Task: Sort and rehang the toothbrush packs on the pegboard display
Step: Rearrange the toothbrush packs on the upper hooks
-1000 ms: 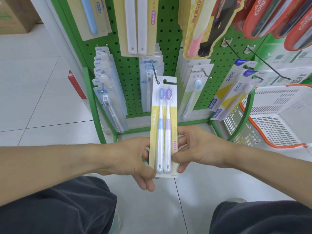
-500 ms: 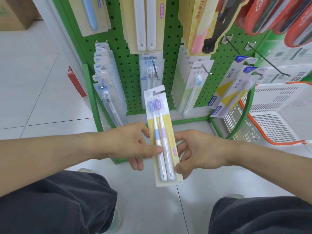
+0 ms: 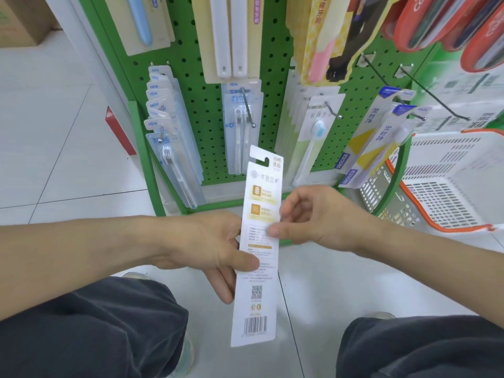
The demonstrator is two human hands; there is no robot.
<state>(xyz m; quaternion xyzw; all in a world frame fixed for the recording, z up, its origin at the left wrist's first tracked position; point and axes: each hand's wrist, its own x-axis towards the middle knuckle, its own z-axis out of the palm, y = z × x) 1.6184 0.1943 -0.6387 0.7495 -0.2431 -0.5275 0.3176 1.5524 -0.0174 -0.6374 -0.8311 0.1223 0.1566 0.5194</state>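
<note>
Holding a toothbrush pack (image 3: 259,241) upright, printed back toward the camera, below the green pegboard (image 3: 207,110).
Left hand (image 3: 215,246) pinches its nine o'clock edge; right hand (image 3: 313,219) pinches the three o'clock edge, thumb on the card.

The brushes in the held toothbrush pack (image 3: 259,241) can't be seen, only the printed back is turned to the camera, and its small print is too blurry to be read. The left hand (image 3: 215,246) has its fingers mostly hidden behind that pack, with just the thumb laid over the front. The right hand (image 3: 313,216) is smeared at the fingertips where the pack's edge is met. Above the pack, the top-row packs on the pegboard (image 3: 201,85) are cut off by the frame edge. To the pack's right, the basket (image 3: 463,186) is clipped too, so its contents can't be made out
</note>
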